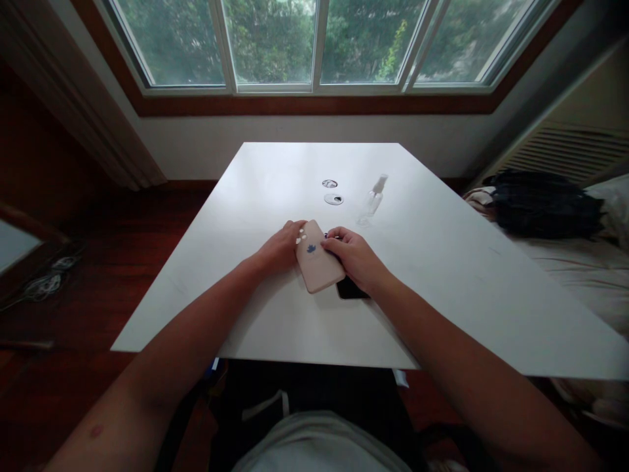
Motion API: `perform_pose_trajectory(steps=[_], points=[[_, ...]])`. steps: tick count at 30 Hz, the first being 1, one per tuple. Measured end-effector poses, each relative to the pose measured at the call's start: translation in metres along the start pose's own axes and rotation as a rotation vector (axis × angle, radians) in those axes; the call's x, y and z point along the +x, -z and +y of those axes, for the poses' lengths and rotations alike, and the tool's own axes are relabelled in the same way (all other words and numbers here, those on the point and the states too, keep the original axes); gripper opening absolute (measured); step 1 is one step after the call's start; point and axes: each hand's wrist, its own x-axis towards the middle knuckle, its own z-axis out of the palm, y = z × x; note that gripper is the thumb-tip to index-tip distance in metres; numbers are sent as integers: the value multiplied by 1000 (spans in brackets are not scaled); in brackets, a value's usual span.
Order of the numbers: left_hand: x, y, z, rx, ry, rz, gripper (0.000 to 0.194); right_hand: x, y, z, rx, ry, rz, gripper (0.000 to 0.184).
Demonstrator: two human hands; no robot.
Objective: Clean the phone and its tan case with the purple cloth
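Both my hands hold a pale pinkish phone case (322, 262) tilted above the white table (275, 328). It has a dark leaf-shaped mark, and whitish openings near its upper left corner. My left hand (284, 248) is closed on the upper left edge, its fingertips hidden behind the case. At the upper right edge, the thumb and fingers of my right hand (352, 254) pinch the case. A tiny dark bit shows by those fingertips, too small to name. Under my right hand lies a black phone (350, 289), partly covered by the hand and case.
Beyond my hands, two small round discs (333, 199) lie on the table. A clear spray bottle (375, 195) stands to their right. A window (314, 46) spans the far wall. At right, a dark bag (545, 203) rests on a bed; cables (49, 282) lie on the floor at left.
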Motion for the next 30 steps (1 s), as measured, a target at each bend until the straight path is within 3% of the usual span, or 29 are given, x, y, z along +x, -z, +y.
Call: perform_pose_trajectory(steps=[3, 8, 11, 20, 26, 30], points=[[1, 4, 6, 70, 14, -12, 52, 1, 2, 0, -165, 42, 40, 25], [4, 7, 7, 206, 45, -53, 30, 2, 9, -2, -698, 194, 46, 31], [4, 8, 9, 264, 14, -113, 23, -1, 8, -4, -799, 254, 84, 38], [3, 13, 28, 397, 29, -230, 22, -4, 6, -1, -448, 471, 64, 33], [2, 17, 34, 304, 164, -229, 19, 3, 8, 2, -115, 635, 325, 49], [2, 11, 33, 52, 253, -105, 34, 2, 3, -1, 6, 774, 455, 36]])
